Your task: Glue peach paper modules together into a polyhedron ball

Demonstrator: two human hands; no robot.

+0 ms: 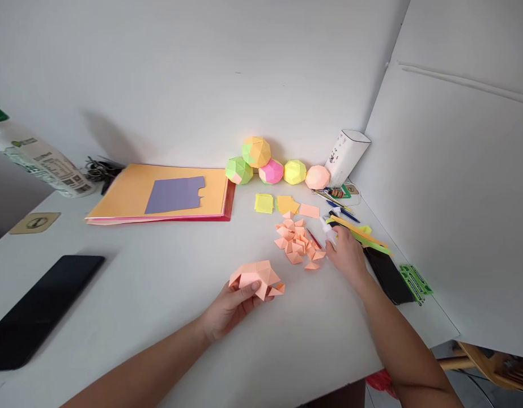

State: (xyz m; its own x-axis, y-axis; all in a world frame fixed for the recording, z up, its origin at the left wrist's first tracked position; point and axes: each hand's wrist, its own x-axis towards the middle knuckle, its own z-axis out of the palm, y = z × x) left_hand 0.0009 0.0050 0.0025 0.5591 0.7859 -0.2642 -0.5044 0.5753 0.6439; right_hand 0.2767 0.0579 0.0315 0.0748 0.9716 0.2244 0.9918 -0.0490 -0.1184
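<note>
My left hand (233, 310) pinches a partly built peach paper ball (255, 275), its thumb on the near face; loose flaps stick out at its right side. My right hand (347, 252) reaches to the right of the paper pile, fingers closed around a small translucent white glue bottle (329, 229) with a narrow tip. Between the hands and farther back lies a pile of folded peach paper pieces (295, 241). Beside that pile is a thin red pen (314, 238).
Several finished paper balls (295, 171) line the wall near a white box (347, 156). Sticky-note stacks (264, 203) lie before them. Coloured sheets (129, 192) and a black tablet (44, 309) are at left, with a white bottle (44, 158). A black pouch (388, 275) lies at right.
</note>
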